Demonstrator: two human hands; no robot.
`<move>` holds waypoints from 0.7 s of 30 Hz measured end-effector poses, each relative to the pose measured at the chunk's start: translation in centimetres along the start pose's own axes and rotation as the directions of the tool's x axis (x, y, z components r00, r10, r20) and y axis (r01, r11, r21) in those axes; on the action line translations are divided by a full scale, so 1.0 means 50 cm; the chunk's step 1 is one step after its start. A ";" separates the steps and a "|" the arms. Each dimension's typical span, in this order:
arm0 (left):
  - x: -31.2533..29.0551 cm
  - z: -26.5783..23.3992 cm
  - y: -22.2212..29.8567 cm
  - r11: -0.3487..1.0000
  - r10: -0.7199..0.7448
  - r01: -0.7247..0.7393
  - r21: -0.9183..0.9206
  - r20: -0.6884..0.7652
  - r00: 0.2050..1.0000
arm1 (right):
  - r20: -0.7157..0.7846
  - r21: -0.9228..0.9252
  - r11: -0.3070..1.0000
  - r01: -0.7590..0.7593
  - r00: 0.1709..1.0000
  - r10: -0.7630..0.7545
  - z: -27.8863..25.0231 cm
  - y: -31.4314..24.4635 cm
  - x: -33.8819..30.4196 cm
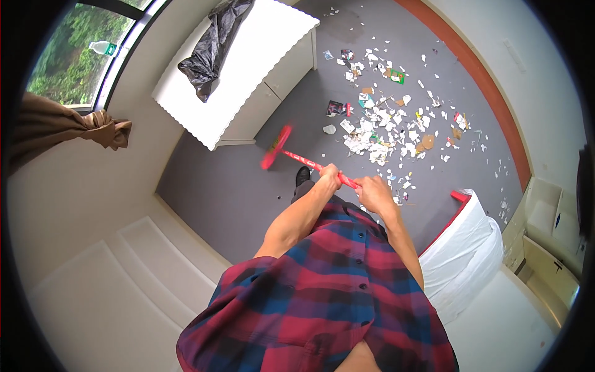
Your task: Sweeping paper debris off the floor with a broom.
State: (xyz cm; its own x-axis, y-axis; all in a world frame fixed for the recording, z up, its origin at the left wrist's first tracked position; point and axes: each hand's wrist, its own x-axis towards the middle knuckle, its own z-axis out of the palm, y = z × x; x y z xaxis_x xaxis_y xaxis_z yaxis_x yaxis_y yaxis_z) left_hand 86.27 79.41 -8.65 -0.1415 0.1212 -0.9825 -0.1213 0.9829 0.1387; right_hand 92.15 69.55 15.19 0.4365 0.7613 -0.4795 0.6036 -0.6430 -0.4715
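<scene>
Both hands are closed on the red and white handle of a broom (pixel 302 162). My left hand (pixel 330 177) grips it lower down, nearer the broom head. My right hand (pixel 375 193) holds the upper end, a short way to the right. The red broom head (pixel 276 147) is smeared by motion and lies off to the left, near the grey floor beside the white table; whether its bristles touch the floor I cannot tell. Scattered paper scraps and packaging (pixel 378 133) cover the floor to the right of the broom. My black shoe (pixel 303 176) is close below the handle.
A white scallop-edged cloth covers a table (pixel 266 46), with a black plastic bag (pixel 217 43) on top. A bottle (pixel 103 48) stands by the window above a brown curtain (pixel 74 130). At right are a white-draped item with a red edge (pixel 465 248) and an open cabinet (pixel 548 273).
</scene>
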 end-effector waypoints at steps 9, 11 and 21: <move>-0.170 0.143 -0.085 0.853 -0.268 -0.075 0.516 0.556 0.787 | -0.169 -0.091 0.963 -0.254 0.957 0.237 -0.091 -0.037 -0.097; -0.202 0.173 -0.105 0.865 -0.284 -0.058 0.498 0.581 0.763 | -0.210 -0.134 0.942 -0.306 0.938 0.275 -0.092 -0.050 -0.112; -0.174 0.129 -0.073 0.955 -0.033 -0.092 0.282 0.409 0.912 | -0.133 -0.015 0.978 -0.209 0.970 0.206 -0.122 0.004 -0.101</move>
State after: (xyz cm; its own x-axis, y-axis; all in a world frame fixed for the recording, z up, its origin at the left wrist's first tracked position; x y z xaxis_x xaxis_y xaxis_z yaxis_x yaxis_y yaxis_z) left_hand 94.29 75.68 -1.42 0.2768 0.1349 -0.9514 0.1746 0.9665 0.1879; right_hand 94.13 66.10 22.02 0.6359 0.6171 -0.4636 0.5089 -0.7868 -0.3492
